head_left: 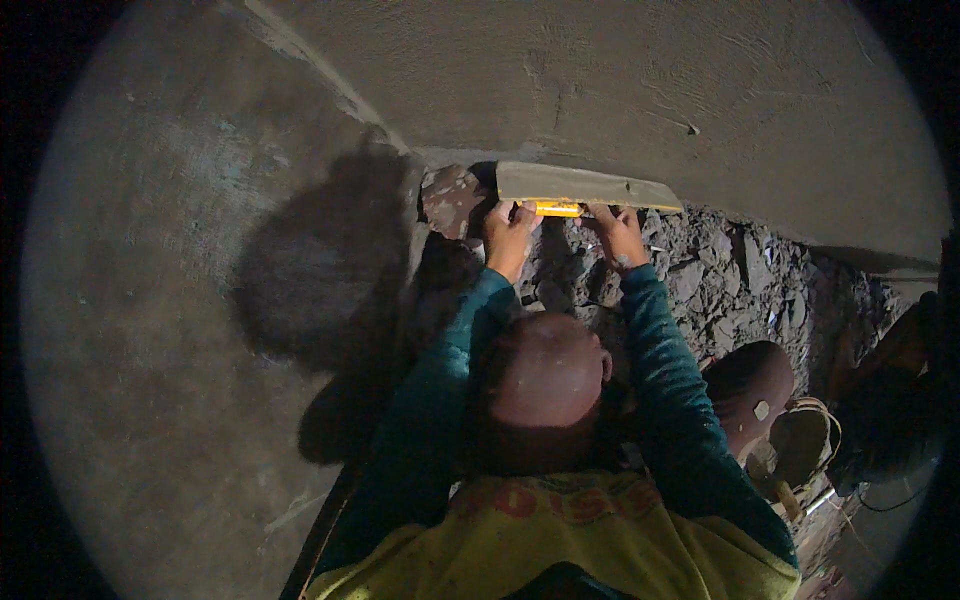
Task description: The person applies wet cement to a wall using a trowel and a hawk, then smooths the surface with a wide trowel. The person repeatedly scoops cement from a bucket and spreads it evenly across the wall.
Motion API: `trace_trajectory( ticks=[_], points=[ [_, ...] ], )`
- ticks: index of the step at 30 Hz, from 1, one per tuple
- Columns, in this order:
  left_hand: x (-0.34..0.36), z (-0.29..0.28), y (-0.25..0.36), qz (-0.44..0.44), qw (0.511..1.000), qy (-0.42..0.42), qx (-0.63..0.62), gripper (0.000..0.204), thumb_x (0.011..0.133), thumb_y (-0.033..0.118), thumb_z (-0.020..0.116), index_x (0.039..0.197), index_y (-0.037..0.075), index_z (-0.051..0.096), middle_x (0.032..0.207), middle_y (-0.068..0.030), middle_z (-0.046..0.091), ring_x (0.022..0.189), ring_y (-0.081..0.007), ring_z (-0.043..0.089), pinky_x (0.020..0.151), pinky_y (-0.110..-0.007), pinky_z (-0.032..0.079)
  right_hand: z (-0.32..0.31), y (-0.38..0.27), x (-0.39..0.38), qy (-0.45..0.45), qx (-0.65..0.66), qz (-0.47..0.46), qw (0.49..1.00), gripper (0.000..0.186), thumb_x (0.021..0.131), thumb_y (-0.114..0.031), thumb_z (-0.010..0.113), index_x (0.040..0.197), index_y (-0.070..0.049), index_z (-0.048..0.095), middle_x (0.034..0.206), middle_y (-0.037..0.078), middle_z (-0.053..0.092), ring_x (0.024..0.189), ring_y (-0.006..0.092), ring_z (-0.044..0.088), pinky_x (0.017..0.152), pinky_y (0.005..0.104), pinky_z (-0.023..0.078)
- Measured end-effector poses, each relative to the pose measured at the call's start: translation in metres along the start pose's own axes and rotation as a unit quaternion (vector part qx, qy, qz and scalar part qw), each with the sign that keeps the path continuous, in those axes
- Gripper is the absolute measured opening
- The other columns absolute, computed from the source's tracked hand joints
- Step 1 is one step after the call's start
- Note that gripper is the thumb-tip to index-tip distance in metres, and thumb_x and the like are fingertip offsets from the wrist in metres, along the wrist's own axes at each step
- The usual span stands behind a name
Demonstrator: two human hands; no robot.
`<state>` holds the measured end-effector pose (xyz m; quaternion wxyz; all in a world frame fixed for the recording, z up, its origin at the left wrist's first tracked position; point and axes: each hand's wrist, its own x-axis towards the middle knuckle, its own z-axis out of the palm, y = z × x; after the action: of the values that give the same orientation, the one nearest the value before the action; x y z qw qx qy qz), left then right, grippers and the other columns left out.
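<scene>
Both my hands are at the foot of a wall, against a long, flat grey-beige slab with a yellowish lower edge. Along that edge lies a short bright yellow bar, its exact kind unclear. My left hand is closed round the bar's left end, thumb and fingers pressed on it. At the other end, my right hand has bent fingers closed on the bar and close to the slab's edge. Fingertips of both hands are partly hidden. A broken reddish-brown stone sits just left of the slab.
Loose grey rubble fills the strip under and right of my hands. A plastered wall rises beyond, and another smooth grey surface is at left, with a shadow. My knees are bent close in. A round container stands at lower right.
</scene>
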<state>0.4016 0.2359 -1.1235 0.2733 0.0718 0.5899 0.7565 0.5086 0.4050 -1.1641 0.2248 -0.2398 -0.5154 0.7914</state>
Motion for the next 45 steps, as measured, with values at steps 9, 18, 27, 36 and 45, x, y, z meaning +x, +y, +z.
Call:
trace_trajectory(
  ticks=[9, 18, 27, 36, 45],
  points=[
    [0.027, 0.011, 0.023, -0.014, 0.999, -0.019, 0.03, 0.049, 0.106, 0.02, 0.058, 0.143, -0.011, 0.047, 0.131, -0.015, 0.059, 0.113, -0.0215, 0.065, 0.102, -0.033, 0.057, 0.016, -0.026, 0.025, 0.039, -0.044, 0.016, 0.998, 0.043, 0.095, -0.037, 0.075, 0.113, 0.001, 0.064, 0.099, 0.008, 0.066, 0.082, 0.0174, 0.069, 0.074, 0.0323, 0.058],
    [0.016, 0.045, 0.106, 0.056, 0.997, -0.046, -0.016, 0.044, 0.104, 0.028, 0.062, 0.128, -0.008, 0.06, 0.122, -0.0149, 0.064, 0.112, -0.023, 0.066, 0.101, -0.04, 0.058, 0.054, -0.123, 0.018, 0.087, -0.068, -0.047, 0.993, 0.043, 0.09, -0.043, 0.079, 0.099, -0.003, 0.066, 0.083, 0.002, 0.062, 0.076, 0.0159, 0.064, 0.072, 0.0319, 0.055],
    [-0.057, 0.111, 0.297, 0.207, 0.975, -0.048, 0.061, 0.039, 0.108, 0.029, 0.054, 0.123, -0.007, 0.06, 0.108, -0.0192, 0.068, 0.096, -0.0211, 0.069, 0.083, -0.03, 0.058, 0.132, -0.316, -0.033, 0.088, -0.123, -0.227, 0.962, 0.038, 0.099, -0.044, 0.068, 0.075, -0.015, 0.061, 0.067, -0.004, 0.053, 0.06, 0.0098, 0.049, 0.06, 0.0253, 0.039],
    [-0.007, -0.005, 0.162, 0.095, 0.987, -0.069, 0.113, 0.038, 0.102, 0.027, 0.066, 0.123, -0.004, 0.063, 0.107, -0.0094, 0.067, 0.094, -0.0175, 0.071, 0.082, -0.033, 0.061, 0.114, -0.133, -0.01, 0.1, -0.104, -0.076, 0.987, 0.037, 0.095, -0.034, 0.075, 0.102, 0.002, 0.069, 0.09, 0.005, 0.066, 0.082, 0.0143, 0.064, 0.074, 0.0329, 0.057],
    [0.041, -0.081, 0.097, -0.019, 0.976, -0.018, 0.218, 0.037, 0.105, 0.023, 0.058, 0.133, -0.003, 0.061, 0.121, -0.0113, 0.069, 0.102, -0.0216, 0.07, 0.085, -0.031, 0.057, 0.117, -0.003, 0.028, 0.02, -0.016, 0.019, 0.999, 0.039, 0.095, -0.037, 0.075, 0.103, -0.001, 0.064, 0.096, 0.008, 0.068, 0.081, 0.0156, 0.067, 0.071, 0.0308, 0.057]
  ],
)
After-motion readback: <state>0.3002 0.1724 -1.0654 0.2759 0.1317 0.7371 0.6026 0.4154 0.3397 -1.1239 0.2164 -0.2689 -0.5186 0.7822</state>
